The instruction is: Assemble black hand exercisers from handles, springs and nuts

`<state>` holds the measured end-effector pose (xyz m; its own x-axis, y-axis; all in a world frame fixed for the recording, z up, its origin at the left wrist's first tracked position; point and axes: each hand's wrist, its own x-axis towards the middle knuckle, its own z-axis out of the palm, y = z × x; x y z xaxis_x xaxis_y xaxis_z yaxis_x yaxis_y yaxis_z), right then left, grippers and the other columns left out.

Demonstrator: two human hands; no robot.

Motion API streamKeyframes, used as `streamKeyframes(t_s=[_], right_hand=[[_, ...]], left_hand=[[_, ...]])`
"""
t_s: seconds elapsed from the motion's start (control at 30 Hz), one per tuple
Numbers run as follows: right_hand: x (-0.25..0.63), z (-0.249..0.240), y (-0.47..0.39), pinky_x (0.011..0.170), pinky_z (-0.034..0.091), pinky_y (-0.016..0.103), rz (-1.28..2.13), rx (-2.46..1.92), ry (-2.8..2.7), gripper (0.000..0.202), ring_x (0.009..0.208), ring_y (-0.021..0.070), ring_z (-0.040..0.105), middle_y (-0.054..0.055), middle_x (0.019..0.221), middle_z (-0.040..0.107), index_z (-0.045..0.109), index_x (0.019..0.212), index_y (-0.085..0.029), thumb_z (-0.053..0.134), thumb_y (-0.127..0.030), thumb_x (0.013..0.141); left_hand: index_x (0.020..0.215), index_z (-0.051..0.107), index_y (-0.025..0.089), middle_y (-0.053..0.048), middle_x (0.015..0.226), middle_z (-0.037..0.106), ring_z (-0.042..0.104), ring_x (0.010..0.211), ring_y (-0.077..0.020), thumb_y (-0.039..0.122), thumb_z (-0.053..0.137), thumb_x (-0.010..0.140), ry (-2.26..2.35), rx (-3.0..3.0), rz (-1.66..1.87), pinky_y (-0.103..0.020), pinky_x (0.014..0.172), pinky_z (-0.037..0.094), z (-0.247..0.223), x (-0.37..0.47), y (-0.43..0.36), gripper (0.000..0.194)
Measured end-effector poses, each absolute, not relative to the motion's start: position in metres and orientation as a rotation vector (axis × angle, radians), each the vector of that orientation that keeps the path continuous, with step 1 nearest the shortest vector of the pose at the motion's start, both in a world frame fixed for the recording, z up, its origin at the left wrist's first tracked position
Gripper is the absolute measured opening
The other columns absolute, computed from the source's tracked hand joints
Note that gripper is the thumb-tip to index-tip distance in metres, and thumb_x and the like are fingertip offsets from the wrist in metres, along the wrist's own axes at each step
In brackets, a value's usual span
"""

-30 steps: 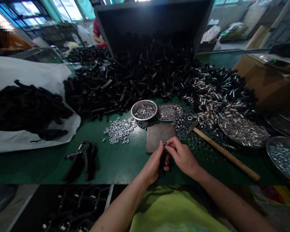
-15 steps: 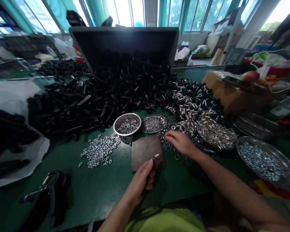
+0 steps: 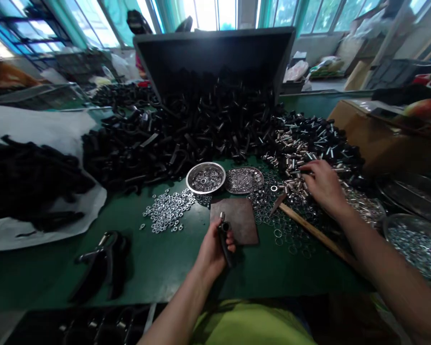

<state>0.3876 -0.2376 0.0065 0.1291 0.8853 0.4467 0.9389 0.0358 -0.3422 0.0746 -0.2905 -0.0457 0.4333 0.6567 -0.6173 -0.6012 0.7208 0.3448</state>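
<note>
My left hand (image 3: 215,244) is closed around a black curved handle (image 3: 225,244) with a round hole at its upper end. A small shiny metal piece (image 3: 221,216) sticks up beside that hole, at my thumb. Below and behind it lies a brown square plate (image 3: 242,223). My right hand (image 3: 323,184) reaches over a heap of small metal springs (image 3: 290,184) and black-headed screws (image 3: 321,139). Its thumb and forefinger are pinched together; what lies between them is too small to make out. A hammer (image 3: 309,227) with a wooden handle lies under my right forearm, among thin rings (image 3: 278,234).
Loose nuts (image 3: 167,211) lie left of a round metal bowl (image 3: 205,165) and a shallow tray (image 3: 244,181) of small parts. Black handles spill from a tipped crate (image 3: 215,48). A black clamp-like part (image 3: 106,263) stands at left. A carton (image 3: 348,117) and bowl of parts (image 3: 416,249) are right.
My left hand now shows a black handle with the metal piece at its top. My right hand has moved right and away, onto the springs and screws. The hammer now shows; the view has shifted left.
</note>
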Motion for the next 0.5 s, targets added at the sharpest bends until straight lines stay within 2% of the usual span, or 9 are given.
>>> streamKeyframes(t_s=[0.1,0.17,0.37,0.43,0.5], right_hand=[[0.322,0.009,-0.275,0.081,0.051,0.035,0.359,-1.455,-1.791,0.018,0.100,0.0208,0.057,0.009,0.109,0.059,0.062,0.100,-0.020,0.051,-0.022,0.085],[0.284,0.010,-0.298,0.084,0.050,0.037,0.480,-1.308,-1.814,0.016,0.100,0.0211,0.058,0.007,0.106,0.062,0.061,0.099,-0.022,0.052,-0.022,0.085],[0.222,-0.008,-0.323,0.084,0.049,0.036,0.344,-1.100,-2.050,0.024,0.097,0.0203,0.058,0.010,0.102,0.062,0.060,0.101,-0.019,0.042,-0.011,0.087],[0.214,-0.014,-0.322,0.082,0.049,0.036,0.279,-1.177,-2.063,0.024,0.092,0.0216,0.059,0.012,0.097,0.063,0.061,0.100,-0.017,0.040,-0.015,0.089],[0.209,-0.015,-0.321,0.073,0.049,0.034,0.373,-1.370,-2.024,0.026,0.080,0.0204,0.062,0.009,0.085,0.064,0.060,0.101,-0.018,0.035,-0.022,0.093]], left_hand=[[0.063,0.045,0.016,0.004,0.049,0.036,0.033,0.042,-0.0055,0.036,0.048,0.084,0.727,0.022,0.827,-0.016,0.041,0.029,-0.042,0.077,-0.288,0.029],[0.063,0.046,0.016,0.004,0.047,0.035,0.033,0.041,-0.0061,0.039,0.048,0.083,0.729,0.040,0.847,-0.017,0.041,0.029,-0.040,0.079,-0.290,0.031],[0.063,0.049,0.015,0.003,0.046,0.042,0.037,0.043,-0.0076,0.033,0.052,0.078,0.737,0.079,0.932,-0.019,0.045,0.033,-0.038,0.089,-0.302,0.024],[0.061,0.048,0.015,0.003,0.046,0.042,0.038,0.043,-0.0070,0.033,0.054,0.075,0.776,0.104,0.987,-0.019,0.047,0.034,-0.037,0.091,-0.306,0.024],[0.063,0.048,0.015,0.004,0.049,0.044,0.039,0.045,-0.0066,0.033,0.058,0.071,0.831,0.176,1.062,-0.020,0.048,0.034,-0.037,0.091,-0.309,0.022]])
